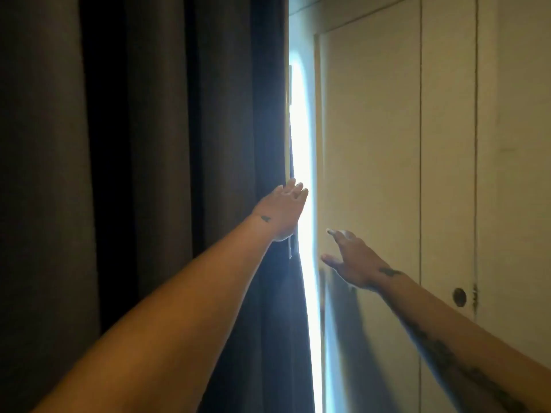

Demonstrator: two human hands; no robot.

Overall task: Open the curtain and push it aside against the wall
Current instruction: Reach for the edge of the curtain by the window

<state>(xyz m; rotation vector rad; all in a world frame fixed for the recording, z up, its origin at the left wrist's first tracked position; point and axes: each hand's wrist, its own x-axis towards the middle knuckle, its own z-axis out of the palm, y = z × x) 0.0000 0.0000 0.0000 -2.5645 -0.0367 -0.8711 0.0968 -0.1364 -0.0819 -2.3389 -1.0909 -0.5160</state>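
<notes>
Two bare forearms reach forward from the bottom of the view, each with a small dark mark at the wrist, and the right forearm carries more dark marks along its length. The left hand point(281, 208) is stretched up and forward to the right edge of the curtain point(155, 174), fingers straight and held close together, flat against or just at the fabric edge; whether they pinch the cloth cannot be told, since glare washes out the fingertips. The right hand point(350, 259) hangs lower and further right, apart from the curtain, fingers spread wide and thumb out, holding nothing, in front of the pale door point(372, 144). The curtain is dark, hangs in deep vertical folds, and fills the left half of the view, its edge running top to bottom near the middle. Just right of that edge a narrow strip of bright light point(301, 129) shows between the curtain and the door. The door is panelled, with a dark round knob point(459, 297) low on its right side, beside a vertical seam. A hand's shadow falls on the door below the right hand. Further right is a pale wall point(518, 144).
</notes>
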